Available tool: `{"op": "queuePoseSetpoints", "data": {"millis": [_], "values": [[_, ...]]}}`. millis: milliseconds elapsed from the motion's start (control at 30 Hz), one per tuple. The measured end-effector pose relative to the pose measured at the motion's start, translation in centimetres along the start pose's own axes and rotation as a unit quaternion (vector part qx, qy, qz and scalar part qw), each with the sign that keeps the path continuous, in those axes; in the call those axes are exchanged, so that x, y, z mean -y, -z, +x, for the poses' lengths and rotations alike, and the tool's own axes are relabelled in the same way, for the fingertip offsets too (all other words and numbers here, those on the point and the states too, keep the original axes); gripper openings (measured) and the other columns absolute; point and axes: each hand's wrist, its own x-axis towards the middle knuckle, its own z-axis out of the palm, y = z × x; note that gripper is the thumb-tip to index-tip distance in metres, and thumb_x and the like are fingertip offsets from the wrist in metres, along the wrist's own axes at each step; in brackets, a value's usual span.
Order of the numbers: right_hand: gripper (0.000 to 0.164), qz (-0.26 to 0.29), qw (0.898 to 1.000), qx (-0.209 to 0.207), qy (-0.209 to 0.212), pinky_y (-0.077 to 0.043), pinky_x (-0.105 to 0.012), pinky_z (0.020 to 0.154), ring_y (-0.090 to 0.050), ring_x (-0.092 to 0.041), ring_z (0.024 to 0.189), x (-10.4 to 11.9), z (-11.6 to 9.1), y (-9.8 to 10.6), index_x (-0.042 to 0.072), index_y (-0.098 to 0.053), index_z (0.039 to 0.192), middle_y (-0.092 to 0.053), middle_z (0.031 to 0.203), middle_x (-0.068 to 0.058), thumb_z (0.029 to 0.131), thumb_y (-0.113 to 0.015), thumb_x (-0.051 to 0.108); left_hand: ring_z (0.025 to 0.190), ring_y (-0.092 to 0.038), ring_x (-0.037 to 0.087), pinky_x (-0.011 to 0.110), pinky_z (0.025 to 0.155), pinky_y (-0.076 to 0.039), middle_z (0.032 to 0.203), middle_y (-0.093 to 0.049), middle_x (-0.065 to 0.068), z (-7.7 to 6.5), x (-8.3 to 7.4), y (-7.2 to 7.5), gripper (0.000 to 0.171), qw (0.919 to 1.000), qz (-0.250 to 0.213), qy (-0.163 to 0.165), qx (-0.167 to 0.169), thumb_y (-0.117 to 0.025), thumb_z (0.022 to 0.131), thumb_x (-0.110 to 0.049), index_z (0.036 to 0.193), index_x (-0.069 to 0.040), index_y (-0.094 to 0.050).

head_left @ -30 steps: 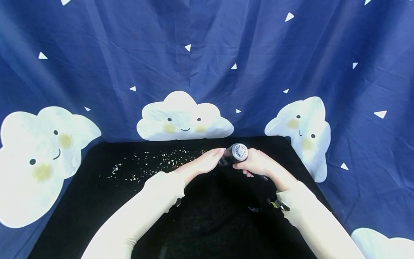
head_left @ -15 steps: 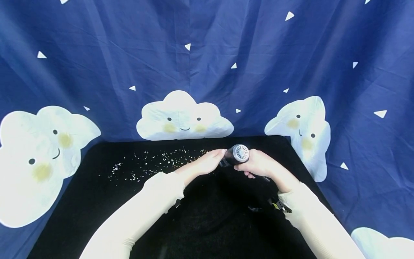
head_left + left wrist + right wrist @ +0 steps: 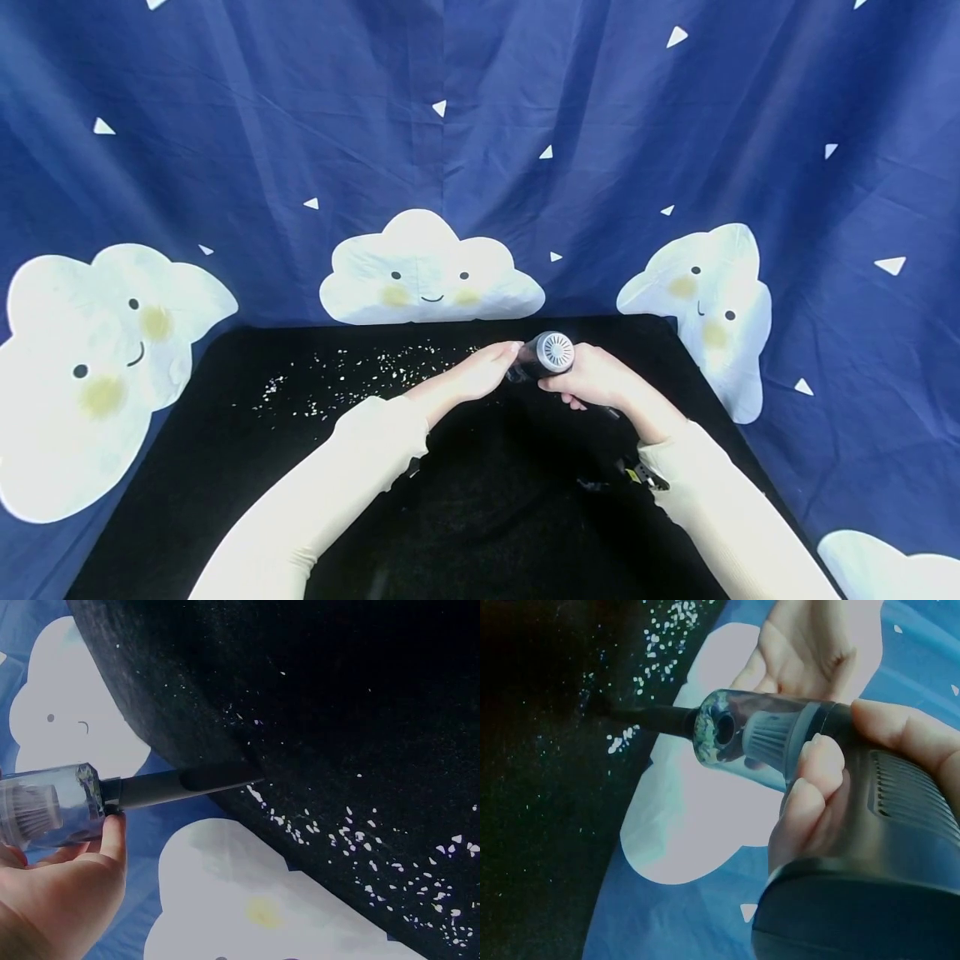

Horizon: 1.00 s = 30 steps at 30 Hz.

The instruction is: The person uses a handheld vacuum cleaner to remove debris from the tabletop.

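Note:
A dark handheld vacuum cleaner (image 3: 556, 352) with a round silver vented end is held in both hands over the far part of the table. My right hand (image 3: 596, 379) grips its body, fingers wrapped round the handle. With fingers and thumb, my left hand (image 3: 483, 373) holds the clear dust cup (image 3: 75, 802) at the front. Whitish-green debris (image 3: 709, 727) and a ribbed filter (image 3: 771, 742) show inside the cup. A long black nozzle (image 3: 172, 786) points down at the cloth, its tip beside white bits (image 3: 356, 838); whether it touches is unclear.
Black cloth (image 3: 480, 517) covers the table. White scraps (image 3: 382, 367) lie scattered across its far left part. A small, indistinct shiny thing (image 3: 592, 485) lies near the right wrist. A blue curtain (image 3: 480, 167) with clouds hangs behind the far edge.
Both hands and the vacuum stay nearly where they were, shifting only slightly. The head view has moved a little.

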Motion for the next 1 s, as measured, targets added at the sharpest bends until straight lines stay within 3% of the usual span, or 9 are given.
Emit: {"op": "queuePoseSetpoints", "data": {"millis": [167,400,667,900,1000], "values": [[0.023,0.002,1.0,-0.007,-0.006,-0.054,-0.035,0.053,-0.065,-0.025,0.052,0.1,0.2,0.0,0.009,-0.068,0.076,-0.063,0.058,-0.006,0.082,-0.078,0.029,0.137,-0.046,0.025,0.04,0.115,-0.032,0.141,-0.056,0.014,-0.1,-0.2,0.4,0.047,1.0,-0.005,-0.005,0.001,-0.024,0.112,-0.024,0.139,-0.003,-0.055],[0.022,0.014,1.0,-0.008,0.005,-0.055,-0.038,0.055,-0.065,-0.025,0.052,0.1,0.6,-0.6,0.009,-0.067,0.077,-0.063,0.059,-0.007,0.083,-0.077,0.028,0.141,-0.041,0.027,0.042,0.117,-0.029,0.15,-0.048,0.015,-0.6,-0.1,0.8,0.05,0.9988,0.013,0.046,-0.015,-0.026,0.111,-0.031,0.147,-0.003,-0.047],[0.022,0.021,1.0,0.005,0.015,-0.054,-0.036,0.054,-0.062,-0.02,0.048,0.2,0.9,-1.2,0.009,-0.067,0.078,-0.062,0.057,-0.006,0.083,-0.078,0.027,0.142,-0.039,0.028,0.042,0.118,-0.027,0.151,-0.046,0.017,-1.0,0.7,0.8,0.051,0.9986,0.018,0.047,-0.015,-0.025,0.112,-0.029,0.148,0.0,-0.044],[0.022,0.039,0.999,0.022,0.014,-0.057,-0.048,0.059,-0.061,-0.02,0.049,0.1,0.6,-1.4,0.008,-0.066,0.082,-0.061,0.058,-0.008,0.085,-0.077,0.027,0.145,-0.034,0.028,0.042,0.119,-0.024,0.154,-0.041,0.017,-1.2,1.0,0.5,0.053,0.9984,0.008,0.055,-0.01,-0.024,0.111,-0.032,0.15,-0.001,-0.041],[0.022,0.043,0.999,0.026,0.002,-0.057,-0.046,0.058,-0.061,-0.02,0.049,0.0,0.2,-1.3,0.008,-0.066,0.08,-0.061,0.059,-0.007,0.086,-0.076,0.026,0.144,-0.036,0.027,0.042,0.119,-0.026,0.153,-0.044,0.015,-1.1,0.9,0.0,0.052,0.9987,-0.002,0.051,-0.005,-0.023,0.112,-0.032,0.147,-0.004,-0.047]]}}
